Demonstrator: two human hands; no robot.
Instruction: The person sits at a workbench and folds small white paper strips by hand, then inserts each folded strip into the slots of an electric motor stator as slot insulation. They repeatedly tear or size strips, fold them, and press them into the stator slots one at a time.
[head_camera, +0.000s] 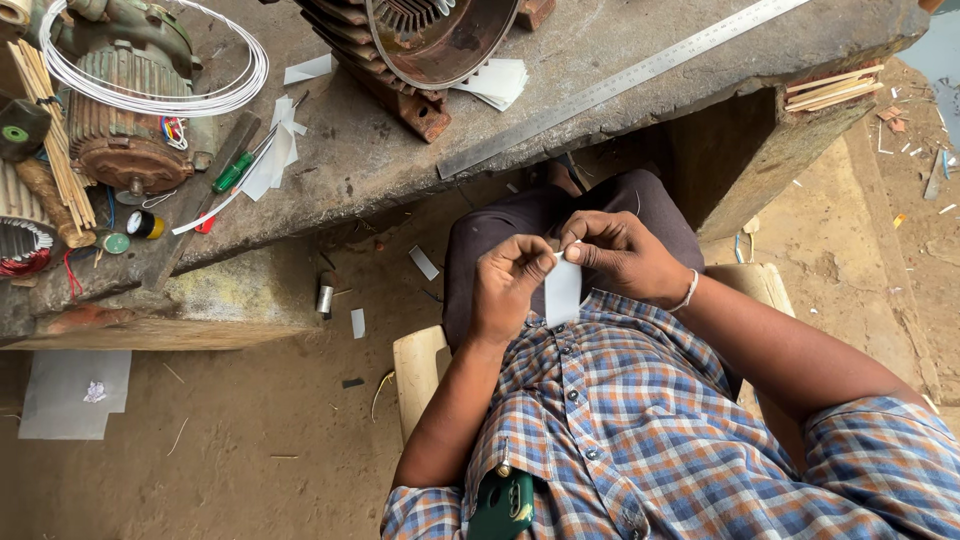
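A small white strip of paper-like sheet hangs in front of my checked shirt, pinched at its top edge by both hands. My left hand grips it from the left with thumb and fingers closed. My right hand holds the top right corner, a pale band on its wrist. I sit on a cream plastic chair in front of a worn grey workbench.
On the bench lie a long steel ruler, a rusty motor stator, a stack of white sheets, a coil of white wire, a green screwdriver and wooden sticks. Scraps litter the dirt floor.
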